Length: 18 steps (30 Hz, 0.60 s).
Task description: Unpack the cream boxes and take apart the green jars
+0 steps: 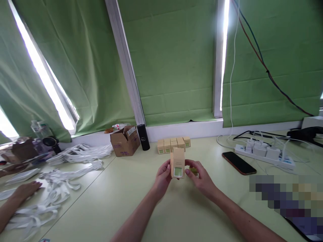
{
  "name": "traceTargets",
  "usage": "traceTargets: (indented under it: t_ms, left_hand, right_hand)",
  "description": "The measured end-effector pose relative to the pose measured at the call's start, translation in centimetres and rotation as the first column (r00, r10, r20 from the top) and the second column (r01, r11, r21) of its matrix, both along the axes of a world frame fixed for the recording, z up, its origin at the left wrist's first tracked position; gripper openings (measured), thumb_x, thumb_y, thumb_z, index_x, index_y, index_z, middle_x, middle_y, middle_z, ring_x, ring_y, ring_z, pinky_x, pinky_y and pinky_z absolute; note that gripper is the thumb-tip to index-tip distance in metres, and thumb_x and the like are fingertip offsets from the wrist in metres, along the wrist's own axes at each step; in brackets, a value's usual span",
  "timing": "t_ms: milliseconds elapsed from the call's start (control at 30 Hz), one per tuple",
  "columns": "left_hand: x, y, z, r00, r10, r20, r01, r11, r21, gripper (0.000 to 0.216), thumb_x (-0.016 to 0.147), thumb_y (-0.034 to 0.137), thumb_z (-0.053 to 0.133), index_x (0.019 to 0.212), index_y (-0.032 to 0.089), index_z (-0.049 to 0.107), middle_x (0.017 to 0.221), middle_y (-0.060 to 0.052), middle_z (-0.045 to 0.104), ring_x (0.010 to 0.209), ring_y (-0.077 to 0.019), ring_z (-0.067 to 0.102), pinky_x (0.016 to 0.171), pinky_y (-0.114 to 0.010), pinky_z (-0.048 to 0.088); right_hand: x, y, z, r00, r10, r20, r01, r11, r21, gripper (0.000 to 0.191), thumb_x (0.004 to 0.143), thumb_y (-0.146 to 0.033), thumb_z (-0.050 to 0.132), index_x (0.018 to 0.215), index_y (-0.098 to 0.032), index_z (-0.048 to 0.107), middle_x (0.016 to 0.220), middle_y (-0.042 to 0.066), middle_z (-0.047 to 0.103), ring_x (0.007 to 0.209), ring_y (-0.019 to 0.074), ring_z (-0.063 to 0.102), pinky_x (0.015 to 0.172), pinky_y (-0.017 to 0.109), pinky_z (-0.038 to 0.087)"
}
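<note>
A small kraft-paper box (178, 163) with a green square on its front is held upright above the table, its top flap raised. My left hand (163, 178) grips its left side, fingers partly hidden behind. My right hand (202, 178) closes on the right edge, thumb in front. A small yellow-green item (193, 170) shows between the fingers and thumb of my right hand; whether it is held or lies behind, I cannot tell. Just beyond stands a row of several similar small boxes (167, 145).
A brown carton (124, 143) and a black cylinder (143, 137) stand at the back. To the right lie a phone (239, 163) and a power strip (264, 156) with cables. White straps (58, 188) cover the left, where another person's hand (27, 190) rests.
</note>
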<state>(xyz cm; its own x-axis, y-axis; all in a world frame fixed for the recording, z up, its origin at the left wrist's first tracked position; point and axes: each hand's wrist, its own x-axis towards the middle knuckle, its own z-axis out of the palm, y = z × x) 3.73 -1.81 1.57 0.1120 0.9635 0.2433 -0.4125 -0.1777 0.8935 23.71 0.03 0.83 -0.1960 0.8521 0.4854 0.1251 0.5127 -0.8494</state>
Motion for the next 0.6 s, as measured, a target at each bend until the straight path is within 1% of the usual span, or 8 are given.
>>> traceTargets:
  t_ms: [133, 200, 267, 333, 400, 467, 533, 600]
  left_hand:
    - [0.6, -0.3, -0.2, 0.999, -0.013, -0.034, 0.012, 1.0, -0.02, 0.052, 0.09, 0.053, 0.076, 0.128, 0.019, 0.069, 0.115, -0.013, 0.075, 0.095, -0.0229, 0.07, 0.079, -0.031, 0.054]
    - [0.7, -0.3, -0.1, 0.998, 0.02, -0.064, -0.02, 1.0, -0.004, 0.052, 0.092, 0.055, 0.073, 0.13, 0.02, 0.067, 0.122, -0.013, 0.074, 0.099, -0.023, 0.07, 0.081, -0.031, 0.054]
    - [0.7, -0.3, 0.1, 0.993, 0.064, -0.099, -0.06, 0.997, 0.039, 0.052, 0.094, 0.055, 0.07, 0.133, 0.021, 0.064, 0.132, -0.014, 0.07, 0.103, -0.0243, 0.07, 0.084, -0.033, 0.055]
    - [0.7, -0.4, 0.3, 0.988, 0.076, -0.131, -0.063, 0.993, 0.101, 0.054, 0.093, 0.052, 0.071, 0.136, 0.022, 0.061, 0.141, -0.017, 0.064, 0.11, -0.0277, 0.068, 0.088, -0.038, 0.056]
    - [0.8, -0.6, 0.5, 0.984, 0.057, -0.168, -0.027, 0.985, 0.172, 0.059, 0.09, 0.047, 0.074, 0.141, 0.022, 0.057, 0.147, -0.018, 0.059, 0.119, -0.0314, 0.065, 0.09, -0.042, 0.057]
    - [1.1, -0.9, 0.5, 0.976, 0.047, -0.212, 0.003, 0.973, 0.233, 0.062, 0.09, 0.043, 0.074, 0.145, 0.023, 0.053, 0.149, -0.018, 0.057, 0.125, -0.033, 0.061, 0.094, -0.044, 0.056]
    - [1.4, -1.2, 0.5, 0.966, 0.058, -0.253, 0.012, 0.964, 0.265, 0.061, 0.093, 0.041, 0.071, 0.148, 0.025, 0.052, 0.149, -0.017, 0.057, 0.124, -0.0323, 0.062, 0.097, -0.045, 0.055]
    - [1.6, -1.3, 0.4, 0.956, 0.073, -0.283, 0.007, 0.962, 0.273, 0.058, 0.095, 0.041, 0.068, 0.148, 0.026, 0.051, 0.149, -0.016, 0.057, 0.121, -0.0312, 0.064, 0.098, -0.045, 0.055]
  right_hand:
    - [-0.2, 0.2, 0.0, 0.983, 0.167, -0.082, -0.173, 0.982, -0.07, 0.046, 0.092, -0.059, 0.066, 0.12, -0.023, 0.07, 0.117, 0.012, 0.074, 0.107, 0.029, 0.068, 0.097, 0.046, 0.056]
    - [-0.3, 0.2, 0.4, 0.968, 0.208, -0.14, -0.221, 0.971, -0.087, 0.048, 0.089, -0.061, 0.069, 0.116, -0.022, 0.07, 0.115, 0.012, 0.075, 0.104, 0.0284, 0.069, 0.094, 0.044, 0.056]
    - [-0.3, 0.1, 0.9, 0.956, 0.196, -0.22, -0.224, 0.968, -0.114, 0.052, 0.085, -0.065, 0.073, 0.113, -0.021, 0.069, 0.111, 0.013, 0.077, 0.1, 0.0283, 0.07, 0.09, 0.043, 0.057]
    - [-0.3, 0.1, 1.3, 0.939, 0.163, -0.303, -0.216, 0.965, -0.151, 0.057, 0.079, -0.068, 0.077, 0.11, -0.022, 0.068, 0.105, 0.012, 0.077, 0.095, 0.0279, 0.072, 0.083, 0.041, 0.059]
    - [-0.4, 0.0, 1.5, 0.921, 0.138, -0.364, -0.217, 0.958, -0.188, 0.059, 0.077, -0.071, 0.078, 0.108, -0.021, 0.067, 0.095, 0.011, 0.077, 0.082, 0.0257, 0.072, 0.065, 0.035, 0.058]
    - [-0.5, 0.0, 1.5, 0.91, 0.12, -0.398, -0.223, 0.949, -0.223, 0.061, 0.076, -0.071, 0.078, 0.107, -0.02, 0.066, 0.083, 0.007, 0.074, 0.068, 0.0221, 0.068, 0.048, 0.029, 0.049]
    - [-0.6, 0.0, 1.3, 0.9, 0.113, -0.421, -0.235, 0.94, -0.249, 0.061, 0.076, -0.07, 0.079, 0.107, -0.02, 0.065, 0.073, 0.003, 0.069, 0.06, 0.0196, 0.064, 0.042, 0.027, 0.044]
    - [-0.9, 0.1, 0.9, 0.892, 0.113, -0.437, -0.247, 0.933, -0.262, 0.06, 0.076, -0.068, 0.08, 0.108, -0.019, 0.065, 0.07, 0.002, 0.067, 0.06, 0.0191, 0.063, 0.043, 0.027, 0.046]
